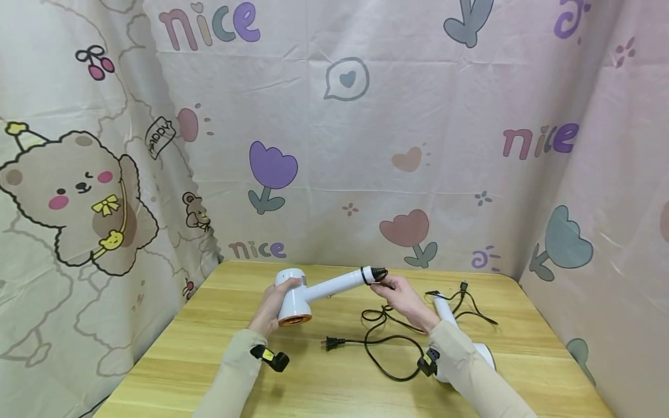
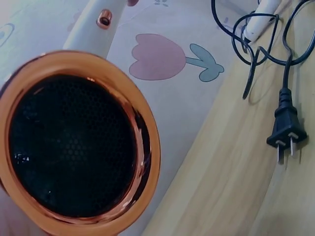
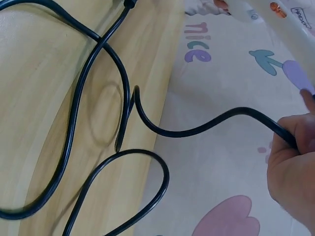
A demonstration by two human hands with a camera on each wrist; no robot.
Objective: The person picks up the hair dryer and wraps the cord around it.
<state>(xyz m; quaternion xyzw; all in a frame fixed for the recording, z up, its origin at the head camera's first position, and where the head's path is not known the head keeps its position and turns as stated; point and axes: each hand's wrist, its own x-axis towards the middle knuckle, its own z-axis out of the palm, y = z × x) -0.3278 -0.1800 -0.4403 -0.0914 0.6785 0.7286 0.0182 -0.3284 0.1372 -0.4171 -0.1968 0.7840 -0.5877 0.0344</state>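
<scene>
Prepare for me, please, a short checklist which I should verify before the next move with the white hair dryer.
1. Left grip holds the white hair dryer by its head: ok.
2. Right grip pinches the black cord near the handle's end: ok.
3. Plug on the table is out of any socket: ok, prongs bare.
4. Cord on the table lies free of loops: not ok, it loops and crosses.
5. Second white appliance fully visible: not ok, the right sleeve partly covers it.
6. Dryer's switch is off: cannot tell.
</scene>
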